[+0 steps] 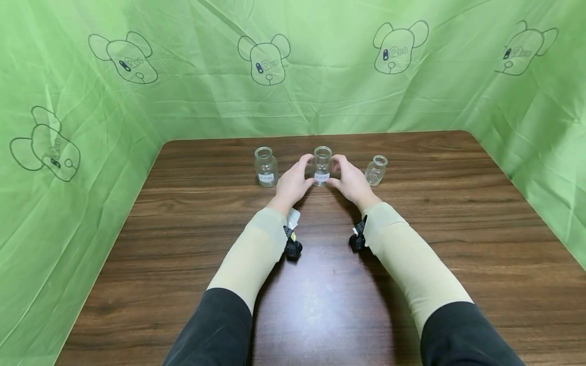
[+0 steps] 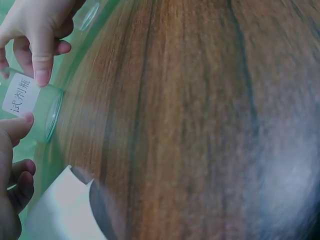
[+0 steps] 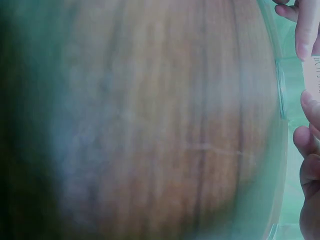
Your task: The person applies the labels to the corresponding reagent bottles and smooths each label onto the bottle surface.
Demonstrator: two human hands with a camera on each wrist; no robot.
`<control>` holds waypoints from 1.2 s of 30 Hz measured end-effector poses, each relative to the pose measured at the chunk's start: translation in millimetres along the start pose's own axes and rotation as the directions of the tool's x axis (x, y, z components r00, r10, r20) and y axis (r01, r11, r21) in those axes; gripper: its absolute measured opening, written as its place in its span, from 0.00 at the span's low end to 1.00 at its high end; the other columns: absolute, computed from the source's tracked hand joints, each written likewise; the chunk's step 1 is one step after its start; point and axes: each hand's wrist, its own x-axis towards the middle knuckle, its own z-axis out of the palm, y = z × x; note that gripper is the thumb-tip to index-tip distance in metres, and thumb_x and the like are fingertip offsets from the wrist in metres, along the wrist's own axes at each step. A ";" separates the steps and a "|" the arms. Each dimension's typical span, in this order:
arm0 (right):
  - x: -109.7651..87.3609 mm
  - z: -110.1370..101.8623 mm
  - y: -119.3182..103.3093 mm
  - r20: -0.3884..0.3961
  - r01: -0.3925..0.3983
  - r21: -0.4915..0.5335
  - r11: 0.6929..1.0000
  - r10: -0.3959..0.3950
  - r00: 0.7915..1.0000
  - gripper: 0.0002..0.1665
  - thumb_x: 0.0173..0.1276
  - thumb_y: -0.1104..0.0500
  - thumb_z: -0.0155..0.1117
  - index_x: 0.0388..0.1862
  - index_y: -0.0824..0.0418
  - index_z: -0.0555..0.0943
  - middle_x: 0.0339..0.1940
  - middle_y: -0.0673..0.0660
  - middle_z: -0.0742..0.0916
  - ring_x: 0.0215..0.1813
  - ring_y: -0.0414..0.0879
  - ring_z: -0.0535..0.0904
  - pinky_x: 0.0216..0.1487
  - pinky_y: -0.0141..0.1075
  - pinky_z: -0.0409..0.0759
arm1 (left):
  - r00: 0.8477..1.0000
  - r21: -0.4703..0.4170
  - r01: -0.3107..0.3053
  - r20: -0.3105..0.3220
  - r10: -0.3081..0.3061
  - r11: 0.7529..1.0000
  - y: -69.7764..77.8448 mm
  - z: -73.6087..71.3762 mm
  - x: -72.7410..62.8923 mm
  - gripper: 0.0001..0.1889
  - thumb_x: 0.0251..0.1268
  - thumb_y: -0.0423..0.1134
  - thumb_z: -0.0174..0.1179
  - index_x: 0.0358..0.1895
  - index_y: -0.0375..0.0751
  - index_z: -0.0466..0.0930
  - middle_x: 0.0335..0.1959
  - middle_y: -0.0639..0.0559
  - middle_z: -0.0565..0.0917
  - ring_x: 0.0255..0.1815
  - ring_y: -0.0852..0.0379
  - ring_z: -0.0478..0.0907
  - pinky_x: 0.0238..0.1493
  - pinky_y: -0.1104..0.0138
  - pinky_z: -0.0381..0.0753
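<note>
A clear glass reagent bottle (image 1: 322,165) with a white label (image 2: 21,95) stands in the middle, near the table's far edge, its mouth uncovered. My left hand (image 1: 293,183) holds it from the left, thumb low at the label's edge and fingers bent around the side. From the right, my right hand (image 1: 351,182) grips the same bottle, its thumb also on the label. Both thumbs show against the label in the left wrist view. In the right wrist view only the bottle's base (image 3: 281,89) and part of the label appear, at the right edge.
Another labelled glass bottle (image 1: 266,168) stands to the left, and a smaller glass bottle (image 1: 376,170) to the right, beside my right hand. A white tag (image 1: 293,218) sticks out by my left wrist. Green cloth (image 1: 311,101) hangs behind the wooden table (image 1: 183,229).
</note>
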 end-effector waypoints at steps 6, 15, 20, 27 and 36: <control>0.4 -0.7 -0.4 0.003 -0.005 -0.010 1.000 0.005 1.000 0.36 0.60 0.58 0.69 0.63 0.56 0.61 0.44 0.57 0.83 0.46 0.54 0.79 0.48 0.49 0.72 | 1.000 0.014 -0.008 -0.001 0.008 1.000 -1.2 -2.1 -0.5 0.33 0.61 0.45 0.62 0.66 0.61 0.54 0.58 0.55 0.77 0.47 0.52 0.79 0.39 0.57 0.77; 2.4 1.5 -1.0 -0.008 -0.003 0.009 1.000 0.003 1.000 0.35 0.61 0.60 0.67 0.63 0.56 0.61 0.44 0.57 0.83 0.46 0.54 0.79 0.49 0.48 0.73 | 1.000 0.020 0.005 0.003 -0.005 1.000 -0.8 -6.0 0.0 0.33 0.62 0.45 0.62 0.66 0.63 0.54 0.58 0.56 0.77 0.49 0.52 0.79 0.41 0.56 0.77; 2.1 1.8 -1.6 -0.006 -0.002 0.030 1.000 0.003 1.000 0.37 0.60 0.59 0.69 0.64 0.55 0.60 0.44 0.57 0.83 0.45 0.54 0.79 0.49 0.48 0.72 | 1.000 0.025 0.004 -0.008 -0.003 1.000 -1.6 -6.2 0.5 0.33 0.61 0.45 0.62 0.66 0.62 0.55 0.57 0.56 0.78 0.47 0.52 0.79 0.40 0.57 0.77; 1.6 -1.3 -2.6 0.030 -0.033 0.073 0.997 0.031 0.999 0.39 0.60 0.58 0.68 0.66 0.57 0.59 0.46 0.59 0.83 0.45 0.55 0.80 0.52 0.49 0.71 | 1.000 0.007 0.007 -0.012 -0.007 1.000 -2.2 -7.3 -0.9 0.34 0.60 0.45 0.63 0.67 0.61 0.56 0.57 0.56 0.78 0.46 0.52 0.79 0.39 0.57 0.77; -3.1 -15.9 -10.0 0.058 -0.101 0.120 0.988 0.095 0.994 0.39 0.62 0.53 0.66 0.67 0.56 0.59 0.47 0.58 0.83 0.31 0.51 0.83 0.47 0.47 0.74 | 0.999 -0.071 -0.007 -0.050 0.004 0.997 -2.3 -18.0 -5.8 0.35 0.59 0.46 0.63 0.68 0.58 0.57 0.57 0.54 0.78 0.52 0.51 0.77 0.46 0.56 0.76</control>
